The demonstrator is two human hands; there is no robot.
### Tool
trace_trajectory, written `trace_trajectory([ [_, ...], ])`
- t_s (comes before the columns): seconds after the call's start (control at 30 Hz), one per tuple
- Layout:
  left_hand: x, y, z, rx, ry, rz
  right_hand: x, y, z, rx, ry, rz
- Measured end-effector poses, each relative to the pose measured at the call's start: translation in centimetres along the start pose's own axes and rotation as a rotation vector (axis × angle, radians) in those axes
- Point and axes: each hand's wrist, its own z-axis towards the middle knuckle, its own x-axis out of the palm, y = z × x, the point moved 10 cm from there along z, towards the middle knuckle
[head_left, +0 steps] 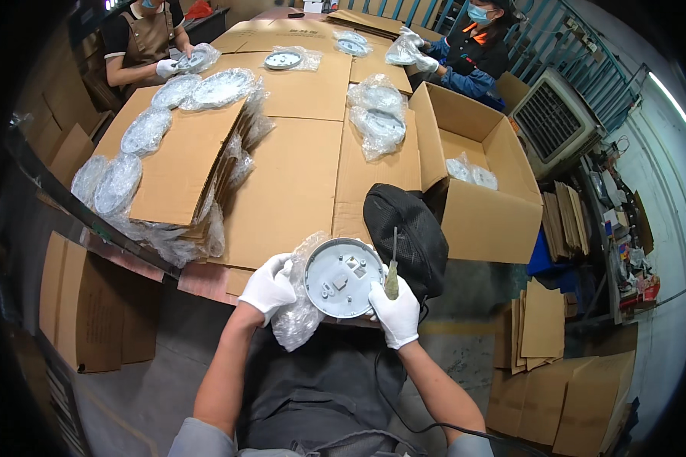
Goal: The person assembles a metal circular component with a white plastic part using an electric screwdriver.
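Close in front of me, a round grey metal housing [329, 265] with a raised rim faces up, its inner bosses and a small square opening showing. My left hand [268, 288], in a white glove, pinches the clear bubble-wrap bag [297, 324] that lies against the housing's left side. On the right, my gloved right hand [396, 314] grips the housing's rim with the thumb over the edge. The same hand also holds a screwdriver [392, 283] with a yellowish handle, its shaft pointing up and away from me. Some of the right fingers are hidden under the housing.
A black mesh-covered object [408, 236] sits right of the housing. Wrapped housings lie on a cardboard stack [179, 164] at left and on the cardboard-covered table [290, 175]. An open carton [492, 217] at right holds wrapped pieces. Two co-workers handle pieces across the table.
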Motion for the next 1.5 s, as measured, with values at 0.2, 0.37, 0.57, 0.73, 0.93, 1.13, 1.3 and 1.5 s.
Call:
trace_trajectory([
  [0.2,0.1,-0.7,-0.5,0.02,-0.028,-0.245,2.7,-2.0,0.4,-0.116,0.139,-0.019],
  [0.37,-3.5,-1.2,0.7,0.101,-0.149,-0.125,1.9,-1.8,2.3,-0.107,0.154,-0.278],
  [0.57,-0.9,-2.6,0.0,0.071,-0.019,0.044,0.0,-0.8,3.4,-0.152,0.188,-0.643],
  [0.73,2.3,-5.9,-0.5,0.262,0.018,0.219,-0.6,-1.2,2.8,-0.154,0.25,-0.619],
  [0.93,2.6,-8.4,-0.3,0.37,0.034,0.469,-1.4,4.6,-0.1,-0.249,0.37,-1.033],
  [1.13,3.7,-12.3,-0.6,0.442,0.089,0.658,-1.3,7.0,-2.5,-0.517,0.499,-1.111],
  [1.3,4.5,-12.9,-0.7,0.431,0.15,0.726,-0.4,7.7,-2.2,-0.511,0.552,-1.201],
  [1.5,5.0,-13.6,-0.8,0.445,0.157,0.779,1.5,8.8,-2.3,-0.461,0.631,-1.376],
])
